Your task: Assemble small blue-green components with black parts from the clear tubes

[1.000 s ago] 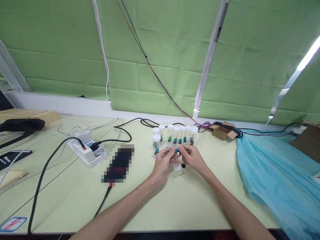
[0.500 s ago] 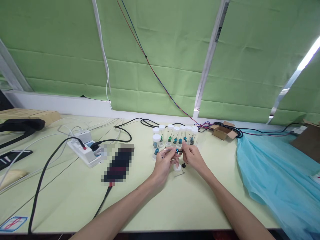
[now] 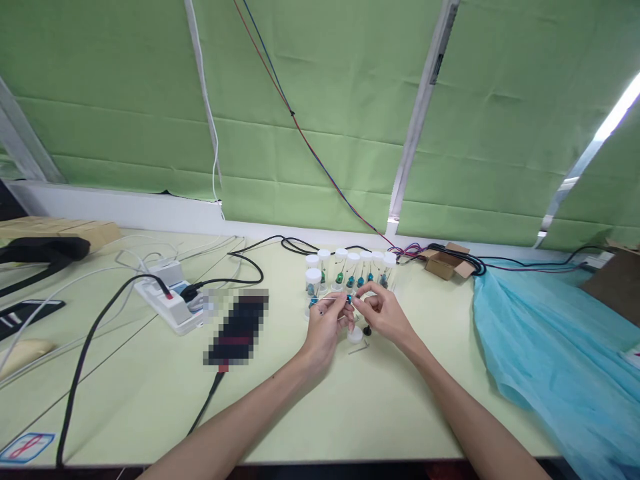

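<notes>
My left hand (image 3: 325, 323) is closed on a small blue part (image 3: 349, 299) with thin metal rods that stick out to the left. The fingers of my right hand (image 3: 384, 313) pinch a tiny dark piece (image 3: 356, 299) against the right end of that blue part. What exactly the dark piece is, I cannot make out. Just below the hands lie a round white cap (image 3: 355, 335), a small black knob-like part (image 3: 367, 331) and a thin bent metal rod (image 3: 359, 349). Behind the hands stand several clear vials (image 3: 341, 270) with white lids, holding blue or green parts with rods.
A phone-like dark device (image 3: 239, 327), blurred out, lies left of my hands with a cable. Farther left is a white power strip (image 3: 175, 310) with plugs and cords. An opened small carton (image 3: 447, 261) sits at the back right, near a blue plastic sheet (image 3: 545, 333).
My right fingers have moved slightly left, closer to my left hand, and the dark piece now sits nearer the blue part. My left hand has hardly moved.
</notes>
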`<state>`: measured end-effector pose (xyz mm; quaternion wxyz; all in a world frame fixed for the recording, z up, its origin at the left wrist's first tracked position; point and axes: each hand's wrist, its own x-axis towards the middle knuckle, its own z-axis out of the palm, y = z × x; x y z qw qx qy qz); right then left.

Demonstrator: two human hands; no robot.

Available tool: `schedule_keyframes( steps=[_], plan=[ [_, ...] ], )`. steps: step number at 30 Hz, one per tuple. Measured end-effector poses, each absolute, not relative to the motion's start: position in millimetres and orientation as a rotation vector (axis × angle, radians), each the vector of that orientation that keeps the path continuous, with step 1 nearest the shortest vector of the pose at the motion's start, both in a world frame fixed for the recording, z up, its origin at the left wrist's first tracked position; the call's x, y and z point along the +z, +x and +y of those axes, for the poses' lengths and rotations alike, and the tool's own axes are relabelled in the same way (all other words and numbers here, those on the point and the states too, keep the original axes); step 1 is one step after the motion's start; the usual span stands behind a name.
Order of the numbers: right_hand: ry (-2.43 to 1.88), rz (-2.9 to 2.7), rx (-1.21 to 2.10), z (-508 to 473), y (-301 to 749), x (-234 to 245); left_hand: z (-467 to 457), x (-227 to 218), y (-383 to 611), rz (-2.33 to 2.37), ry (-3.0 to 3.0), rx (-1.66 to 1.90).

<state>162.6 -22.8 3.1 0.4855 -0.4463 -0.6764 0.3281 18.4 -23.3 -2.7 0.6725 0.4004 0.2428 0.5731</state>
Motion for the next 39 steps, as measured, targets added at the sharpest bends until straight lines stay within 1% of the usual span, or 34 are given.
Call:
schedule_keyframes(
  steps=[13, 26, 39],
  plan=[
    [-1.082, -1.651, 0.754, -21.0, 161.0, 3.6, -25.1, -2.2, 17.7, 0.544, 0.959, 1.249],
    [-1.215, -1.597, 0.679, -17.3, 160.2, 0.4, -27.1, -0.5, 19.0, 0.552, 0.946, 1.241],
    [-1.103, -1.641, 0.775, -23.2, 161.3, 3.5, -23.3, -4.1, 18.6, 0.548, 0.897, 1.285]
  ],
)
